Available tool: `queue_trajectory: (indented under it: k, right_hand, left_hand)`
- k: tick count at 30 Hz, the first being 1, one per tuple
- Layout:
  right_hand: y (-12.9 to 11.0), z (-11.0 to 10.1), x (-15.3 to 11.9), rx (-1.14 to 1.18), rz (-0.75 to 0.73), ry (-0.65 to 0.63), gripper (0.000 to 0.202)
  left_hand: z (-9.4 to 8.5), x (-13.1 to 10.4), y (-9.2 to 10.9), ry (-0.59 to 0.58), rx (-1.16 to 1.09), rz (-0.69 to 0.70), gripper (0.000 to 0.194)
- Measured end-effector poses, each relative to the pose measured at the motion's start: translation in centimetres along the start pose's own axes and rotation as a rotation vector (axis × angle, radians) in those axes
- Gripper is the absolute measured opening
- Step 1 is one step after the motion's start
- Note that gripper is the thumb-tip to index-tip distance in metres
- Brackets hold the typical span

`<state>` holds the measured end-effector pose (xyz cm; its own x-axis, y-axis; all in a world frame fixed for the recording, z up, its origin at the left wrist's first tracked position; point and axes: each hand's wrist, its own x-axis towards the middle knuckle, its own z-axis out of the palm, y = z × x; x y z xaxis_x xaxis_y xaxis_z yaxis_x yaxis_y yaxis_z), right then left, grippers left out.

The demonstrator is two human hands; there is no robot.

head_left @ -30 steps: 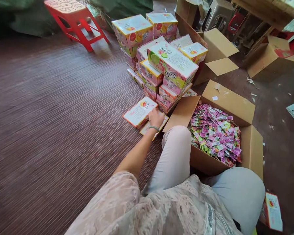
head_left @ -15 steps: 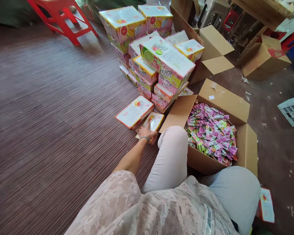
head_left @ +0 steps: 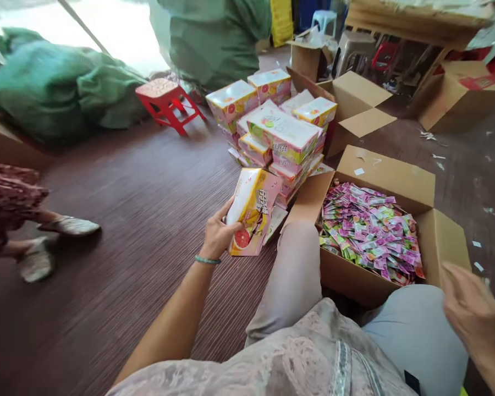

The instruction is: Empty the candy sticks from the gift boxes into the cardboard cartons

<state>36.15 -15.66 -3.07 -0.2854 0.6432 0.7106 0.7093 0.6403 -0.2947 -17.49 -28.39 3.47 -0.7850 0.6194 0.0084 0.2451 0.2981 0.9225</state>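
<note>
In the head view, my left hand (head_left: 219,234) is closed around the lower left side of a yellow and pink printed carton (head_left: 258,206) with a grapefruit picture. The carton is held tilted above the floor, left of my knee. My right hand (head_left: 474,305), blurred, hovers over my right knee by the flap of the big cardboard box (head_left: 454,242). Its fingers look apart, and nothing shows in them. Pink and green sachets (head_left: 371,231) fill that box in front of my legs. Behind the held carton rises a stack of similar printed cartons (head_left: 284,129).
A red stool (head_left: 171,104) and green sacks (head_left: 66,82) stand at the back left. Another person's shoes (head_left: 70,225) are on the floor at left. More open cardboard boxes (head_left: 361,104) lie behind, with paper scraps on the floor at right.
My left hand has lifted the yellow carton off the floor beside the stack. My right hand has come into view at right. The view has swung up, bringing in the sacks and another person's feet.
</note>
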Motion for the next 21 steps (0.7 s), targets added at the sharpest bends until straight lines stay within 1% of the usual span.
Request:
queue_trajectory:
  k: [1, 2, 3, 4, 5, 6, 7, 8, 9, 10, 12, 14, 15, 17, 19, 20, 21]
  right_hand:
    - [-1.8, 1.2, 1.4, 0.031, -0.125, 0.003, 0.058]
    - [-4.0, 2.1, 3.2, 0.122, -0.261, -0.001, 0.055]
    - [-6.5, 2.7, 5.0, 0.197, -0.355, -0.049, 0.048]
    - [-8.8, 3.3, 7.0, 0.254, -0.452, -0.071, 0.041]
    - [-10.7, 3.7, 8.9, 0.289, -0.543, -0.117, 0.037]
    - [-12.2, 4.0, 10.5, 0.286, -0.638, -0.165, 0.032]
    - [-13.0, 4.2, 11.9, 0.245, -0.688, -0.179, 0.025]
    - [-13.2, 4.3, 12.9, 0.190, -0.717, -0.210, 0.022]
    - [-12.9, 4.3, 13.4, 0.130, -0.724, -0.245, 0.020]
    - [-12.2, 4.2, 13.5, 0.080, -0.714, -0.281, 0.020]
    - [-10.3, 3.4, 12.9, 0.047, -0.689, -0.355, 0.020]
    - [-8.6, 2.2, 11.6, 0.102, -0.674, -0.369, 0.019]
    - [-7.9, 1.6, 10.9, 0.139, -0.659, -0.359, 0.019]
    - [-7.1, 0.6, 9.7, 0.217, -0.603, -0.324, 0.019]
    - [-6.6, 0.1, 9.0, 0.309, -0.532, -0.287, 0.018]
    - [-6.4, 0.0, 8.9, 0.377, -0.494, -0.264, 0.018]
    - [-6.1, 0.1, 8.9, 0.463, -0.446, -0.233, 0.018]
  left_hand:
    - [0.9, 0.0, 2.8, -0.046, -0.048, 0.052, 0.083]
    - [2.2, -0.2, 5.7, -0.104, -0.082, 0.101, 0.080]
    - [3.6, -0.7, 8.4, -0.173, -0.094, 0.152, 0.076]
    - [5.2, -1.3, 10.9, -0.253, -0.085, 0.207, 0.073]
    - [6.9, -2.0, 13.2, -0.344, -0.060, 0.262, 0.071]
    - [8.6, -2.7, 15.0, -0.441, -0.032, 0.311, 0.071]
    - [10.3, -3.3, 16.5, -0.546, -0.006, 0.344, 0.071]
    - [11.9, -3.8, 17.6, -0.648, 0.013, 0.357, 0.073]
    - [13.4, -4.2, 18.2, -0.744, 0.021, 0.346, 0.073]
    - [14.8, -4.4, 18.5, -0.836, 0.014, 0.308, 0.073]
    - [17.5, -4.4, 17.9, -1.019, -0.036, 0.154, 0.069]
    - [19.6, -4.3, 16.1, -1.170, -0.113, -0.072, 0.064]
    - [20.4, -4.2, 14.9, -1.223, -0.145, -0.191, 0.060]
    - [21.3, -4.1, 12.4, -1.306, -0.139, -0.395, 0.046]
    - [21.8, -3.8, 10.5, -1.427, -0.030, -0.554, 0.031]
    - [22.0, -3.6, 9.9, -1.490, 0.033, -0.600, 0.027]
    - [22.3, -3.3, 9.5, -1.539, 0.078, -0.604, 0.027]
